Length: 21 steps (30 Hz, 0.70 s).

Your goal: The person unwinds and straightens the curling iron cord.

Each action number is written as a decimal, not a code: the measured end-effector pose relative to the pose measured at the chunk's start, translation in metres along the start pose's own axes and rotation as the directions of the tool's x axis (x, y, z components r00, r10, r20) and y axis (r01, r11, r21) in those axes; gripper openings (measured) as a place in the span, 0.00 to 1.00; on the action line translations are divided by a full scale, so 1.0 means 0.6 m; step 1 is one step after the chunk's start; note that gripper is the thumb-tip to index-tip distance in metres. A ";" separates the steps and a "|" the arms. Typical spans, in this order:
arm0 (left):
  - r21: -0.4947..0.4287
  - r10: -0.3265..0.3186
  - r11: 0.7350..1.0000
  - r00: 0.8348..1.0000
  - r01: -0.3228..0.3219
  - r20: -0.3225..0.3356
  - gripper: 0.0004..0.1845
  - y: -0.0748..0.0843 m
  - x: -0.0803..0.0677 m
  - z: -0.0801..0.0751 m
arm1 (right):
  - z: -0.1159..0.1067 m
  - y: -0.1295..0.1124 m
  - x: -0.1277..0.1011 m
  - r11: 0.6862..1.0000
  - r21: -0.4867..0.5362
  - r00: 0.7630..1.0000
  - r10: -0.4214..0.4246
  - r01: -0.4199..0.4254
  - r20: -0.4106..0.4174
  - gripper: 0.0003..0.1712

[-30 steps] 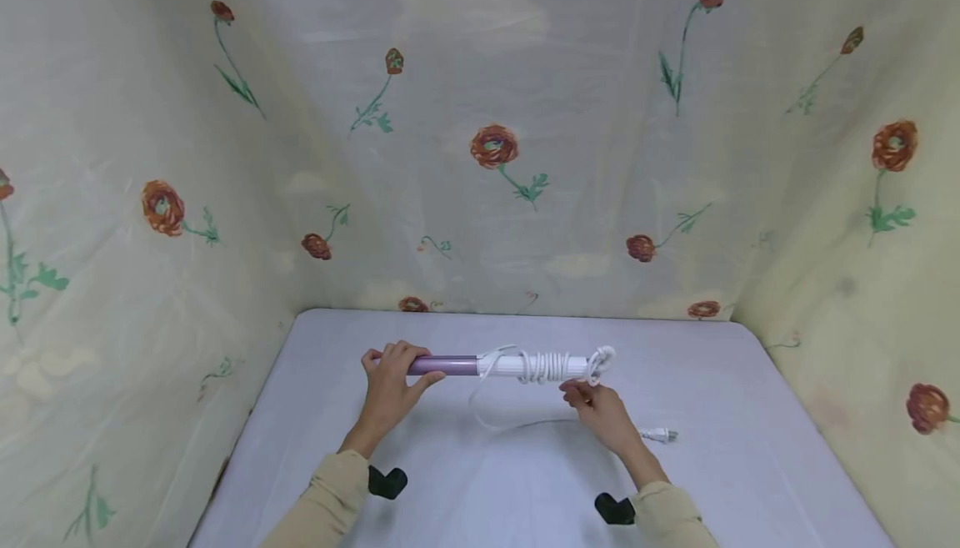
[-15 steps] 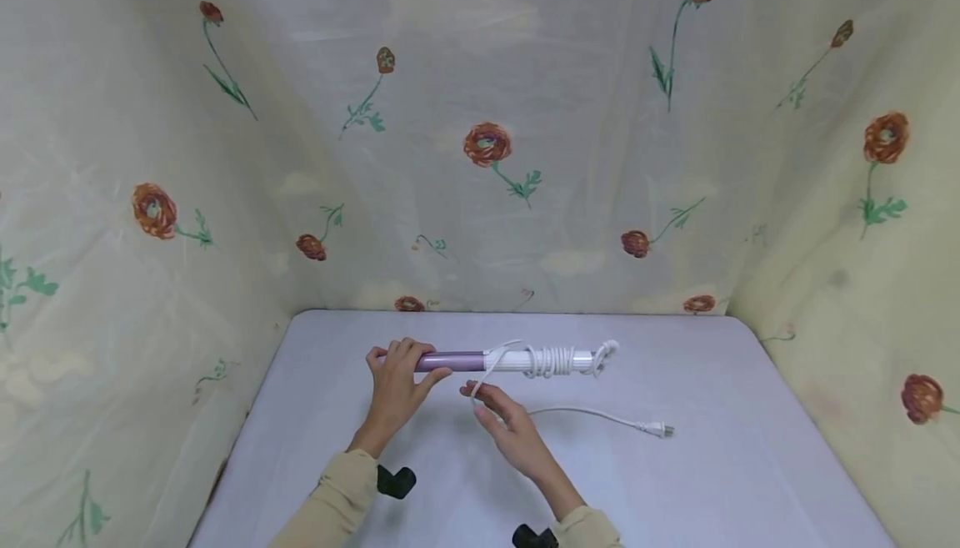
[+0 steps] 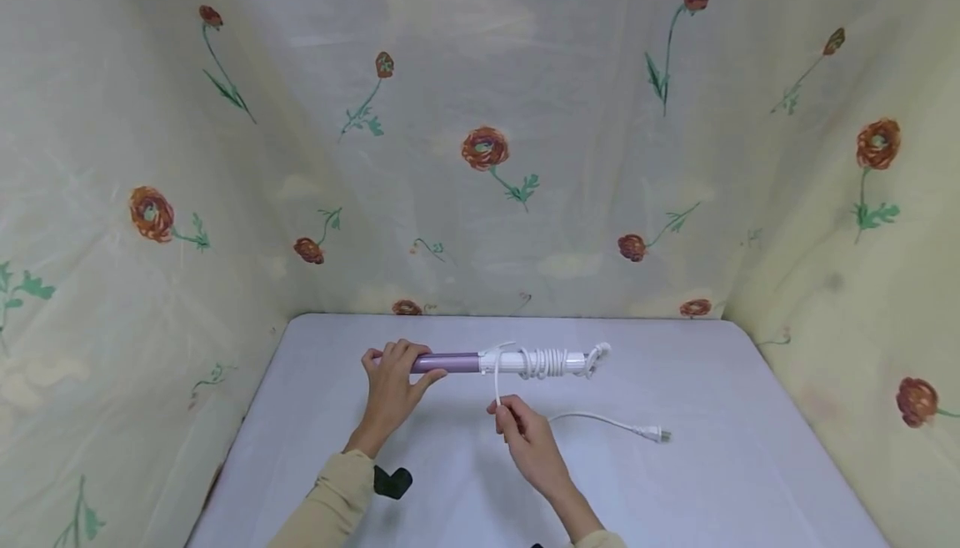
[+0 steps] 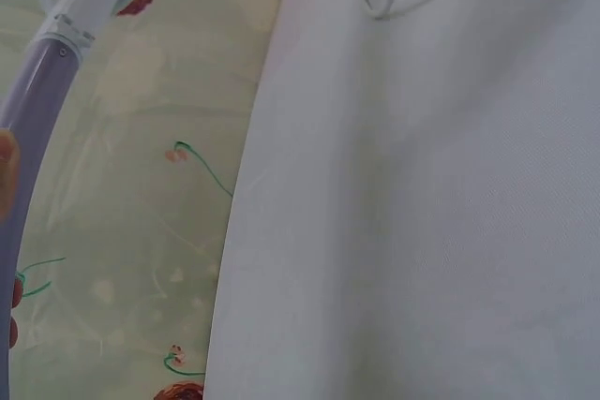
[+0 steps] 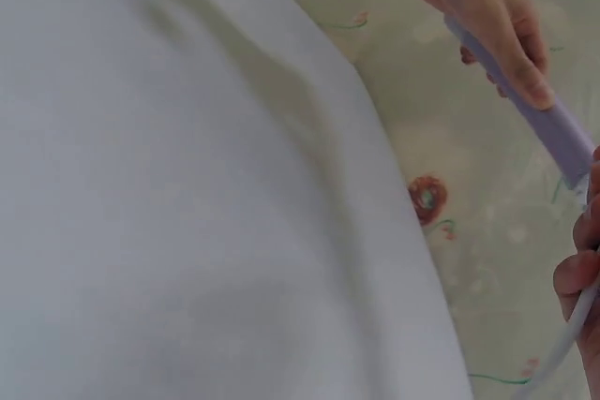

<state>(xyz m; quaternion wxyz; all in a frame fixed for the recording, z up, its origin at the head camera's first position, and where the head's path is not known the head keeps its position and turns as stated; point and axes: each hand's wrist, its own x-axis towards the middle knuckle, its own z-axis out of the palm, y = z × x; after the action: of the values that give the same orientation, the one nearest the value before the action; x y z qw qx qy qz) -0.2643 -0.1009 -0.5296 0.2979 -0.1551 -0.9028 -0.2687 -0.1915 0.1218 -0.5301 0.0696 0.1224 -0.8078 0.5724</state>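
Observation:
A slim stick-shaped electric appliance, like a hair iron, has a purple half and a white half. My left hand grips its purple end and holds it level over the table. White power cord is wound several times around the white half, with a looped bunch at the right tip. Below the appliance, my right hand pinches the free cord, which hangs from the middle. In the right wrist view, the curled right fingers hold the cord. Its two-prong plug lies on the table to the right.
A white-covered table spans the space under both hands. Flower-printed curtain encloses it at the back and sides. Dark wrist-camera mount shows beside the left sleeve.
My right hand has left the looped bunch at the right tip, moved left to the hanging cord and now pinches it. My left hand has stayed on the purple end.

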 end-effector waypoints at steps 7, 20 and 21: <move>-0.009 -0.010 1.000 1.000 0.010 -0.007 0.22 -0.004 -0.014 -0.001 | -0.016 -0.026 0.004 0.975 -0.212 0.997 -0.071 0.069 -0.001 0.09; -0.005 -0.066 0.998 0.998 0.066 0.023 0.23 -0.005 -0.016 0.002 | -0.039 -0.046 0.023 0.872 -0.367 0.937 -0.350 0.325 -0.002 0.03; -0.002 -0.064 0.998 0.998 0.064 0.020 0.23 -0.006 -0.015 0.002 | -0.042 -0.047 0.026 0.846 -0.395 0.921 -0.388 0.358 0.002 0.03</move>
<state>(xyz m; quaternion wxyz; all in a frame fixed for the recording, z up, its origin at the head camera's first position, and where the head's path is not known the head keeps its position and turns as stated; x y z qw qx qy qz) -0.2594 -0.1039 -0.5373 0.2799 -0.1290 -0.9098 -0.2780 -0.1996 0.1348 -0.4922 0.2336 0.2385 -0.8621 0.3812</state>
